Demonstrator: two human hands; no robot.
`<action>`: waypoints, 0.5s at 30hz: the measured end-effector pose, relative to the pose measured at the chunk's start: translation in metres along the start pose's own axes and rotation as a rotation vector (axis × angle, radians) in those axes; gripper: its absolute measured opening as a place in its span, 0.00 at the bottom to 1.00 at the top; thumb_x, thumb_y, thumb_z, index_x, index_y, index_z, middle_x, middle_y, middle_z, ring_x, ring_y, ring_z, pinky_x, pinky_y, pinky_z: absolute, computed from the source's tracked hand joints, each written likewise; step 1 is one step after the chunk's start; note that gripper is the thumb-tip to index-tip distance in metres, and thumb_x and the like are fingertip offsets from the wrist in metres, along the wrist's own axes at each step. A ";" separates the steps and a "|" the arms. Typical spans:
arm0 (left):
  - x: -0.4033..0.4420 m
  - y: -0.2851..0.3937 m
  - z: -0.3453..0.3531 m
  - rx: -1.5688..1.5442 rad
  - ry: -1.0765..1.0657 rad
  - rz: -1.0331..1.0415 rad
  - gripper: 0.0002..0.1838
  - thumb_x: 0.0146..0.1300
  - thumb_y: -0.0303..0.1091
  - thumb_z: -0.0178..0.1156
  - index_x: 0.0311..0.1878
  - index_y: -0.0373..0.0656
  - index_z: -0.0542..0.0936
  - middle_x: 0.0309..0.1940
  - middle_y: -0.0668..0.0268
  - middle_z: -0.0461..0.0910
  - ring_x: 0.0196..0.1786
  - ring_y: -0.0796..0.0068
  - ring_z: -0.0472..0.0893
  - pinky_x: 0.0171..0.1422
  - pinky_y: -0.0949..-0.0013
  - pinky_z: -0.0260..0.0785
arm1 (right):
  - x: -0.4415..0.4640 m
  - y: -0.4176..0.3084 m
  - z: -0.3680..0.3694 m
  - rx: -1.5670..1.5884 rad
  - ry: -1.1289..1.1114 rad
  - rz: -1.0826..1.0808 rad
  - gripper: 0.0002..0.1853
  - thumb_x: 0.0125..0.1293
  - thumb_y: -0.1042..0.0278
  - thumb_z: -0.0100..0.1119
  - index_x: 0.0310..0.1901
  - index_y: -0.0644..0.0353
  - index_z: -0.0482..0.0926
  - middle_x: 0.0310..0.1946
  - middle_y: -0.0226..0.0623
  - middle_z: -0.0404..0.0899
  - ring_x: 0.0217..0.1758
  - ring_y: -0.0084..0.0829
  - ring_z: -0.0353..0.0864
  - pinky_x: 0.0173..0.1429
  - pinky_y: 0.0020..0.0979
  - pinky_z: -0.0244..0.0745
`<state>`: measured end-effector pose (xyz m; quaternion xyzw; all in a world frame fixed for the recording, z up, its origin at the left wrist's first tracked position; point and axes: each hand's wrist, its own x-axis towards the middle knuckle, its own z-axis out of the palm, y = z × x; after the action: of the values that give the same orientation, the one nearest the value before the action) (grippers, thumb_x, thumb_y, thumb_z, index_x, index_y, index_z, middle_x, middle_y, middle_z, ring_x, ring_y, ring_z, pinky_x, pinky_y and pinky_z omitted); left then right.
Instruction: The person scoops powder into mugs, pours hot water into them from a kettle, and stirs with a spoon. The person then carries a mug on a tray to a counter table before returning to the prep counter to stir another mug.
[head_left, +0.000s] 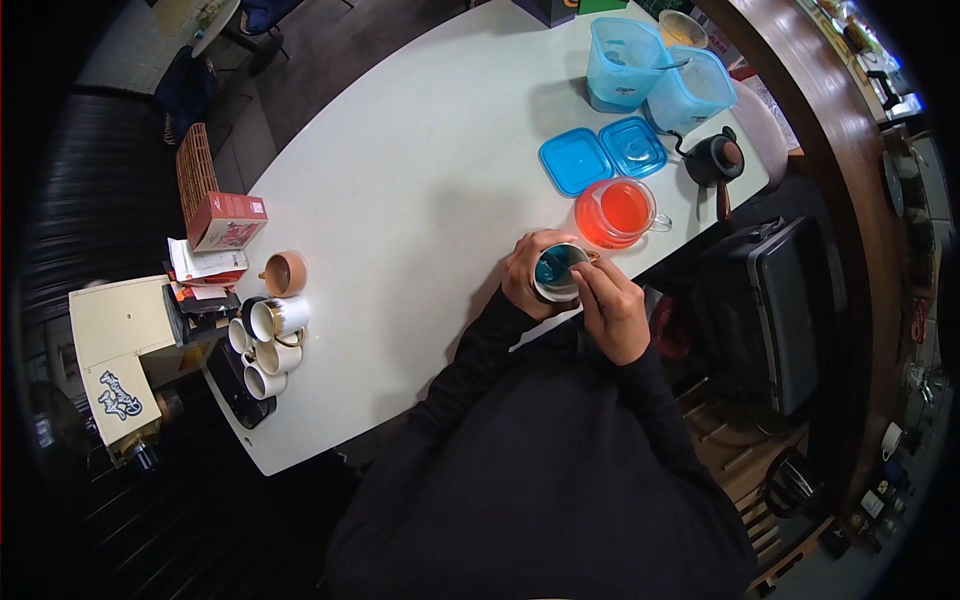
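A cup [556, 290] with blue-green liquid in it is held near the front edge of the white table [400, 180]. My left hand [528, 276] wraps round the cup's left side. Over its right rim, my right hand [611, 306] is closed in a pinch; what the fingertips hold is too small to make out. Just beyond the hands stands a glass pitcher [617, 212] of red liquid, its handle to the right.
Two blue lids [576, 162] lie behind the pitcher, near two blue containers [622, 70]. A black kettle [714, 160] stands at the right edge. Several cups [285, 317] and a red box [228, 222] are at the left end.
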<state>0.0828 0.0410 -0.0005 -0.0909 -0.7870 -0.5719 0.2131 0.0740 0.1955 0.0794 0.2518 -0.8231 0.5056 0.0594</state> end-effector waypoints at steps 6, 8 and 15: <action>0.000 -0.002 -0.003 0.056 -0.056 0.030 0.44 0.37 0.39 0.88 0.59 0.45 0.75 0.53 0.62 0.84 0.52 0.62 0.88 0.53 0.62 0.82 | 0.004 -0.001 -0.006 -0.070 0.010 0.038 0.05 0.68 0.80 0.63 0.45 0.69 0.83 0.32 0.47 0.80 0.31 0.44 0.84 0.35 0.36 0.76; 0.000 -0.002 -0.003 0.053 -0.046 0.038 0.44 0.36 0.37 0.87 0.59 0.46 0.75 0.53 0.62 0.84 0.52 0.61 0.88 0.53 0.62 0.82 | 0.003 0.001 -0.001 -0.039 0.019 0.010 0.05 0.68 0.80 0.63 0.45 0.69 0.83 0.32 0.46 0.79 0.29 0.43 0.83 0.34 0.36 0.75; -0.001 -0.001 -0.004 0.059 -0.047 0.031 0.44 0.36 0.37 0.88 0.59 0.46 0.75 0.53 0.61 0.84 0.52 0.61 0.87 0.53 0.62 0.82 | 0.004 -0.001 -0.007 -0.074 0.001 0.053 0.05 0.68 0.81 0.63 0.44 0.69 0.83 0.32 0.46 0.80 0.31 0.44 0.84 0.35 0.36 0.76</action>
<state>0.0840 0.0372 -0.0010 -0.1101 -0.8067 -0.5429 0.2060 0.0702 0.1994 0.0852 0.2273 -0.8475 0.4763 0.0559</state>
